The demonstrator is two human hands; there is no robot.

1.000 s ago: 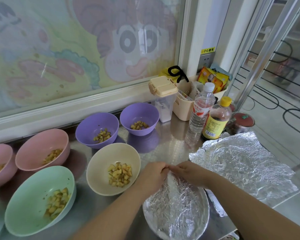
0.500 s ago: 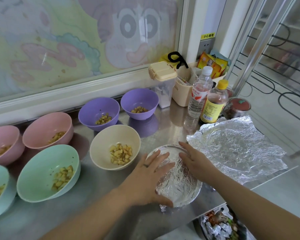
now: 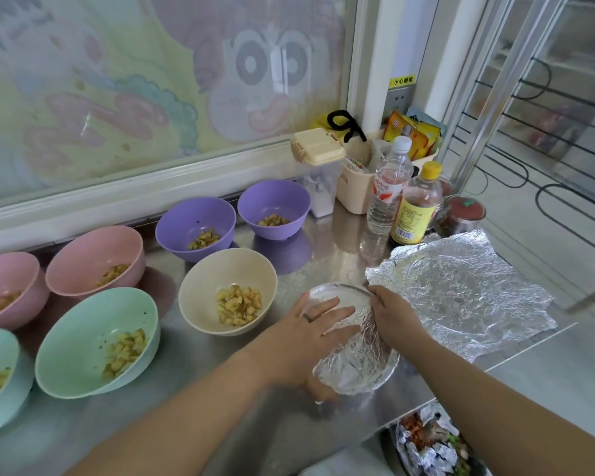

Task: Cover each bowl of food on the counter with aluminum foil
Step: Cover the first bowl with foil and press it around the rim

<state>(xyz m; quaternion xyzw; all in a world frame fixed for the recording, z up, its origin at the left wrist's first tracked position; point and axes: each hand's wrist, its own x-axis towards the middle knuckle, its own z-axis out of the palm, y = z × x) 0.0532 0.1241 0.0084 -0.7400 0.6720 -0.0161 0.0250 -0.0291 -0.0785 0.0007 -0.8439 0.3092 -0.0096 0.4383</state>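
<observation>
Head view: one foil-covered bowl (image 3: pixel 354 365) at the near edge of the surface (image 3: pixel 323 262), both hands on it.
Left hand (image 3: pixel 310 334) flat on top, fingers straight and spread; right hand (image 3: pixel 394 319) fingers curl over its right rim. Seven uncovered bowls (image 3: pixel 220 274) to the left: two purple, two pink, two green, one cream. One loose foil sheet (image 3: pixel 461 290) on the right.

Counter (image 3: pixel 83 434): 8 bowls (image 3: pixel 200 293), foil (image 3: pixel 461 293), bottles (image 3: pixel 414 207).
</observation>
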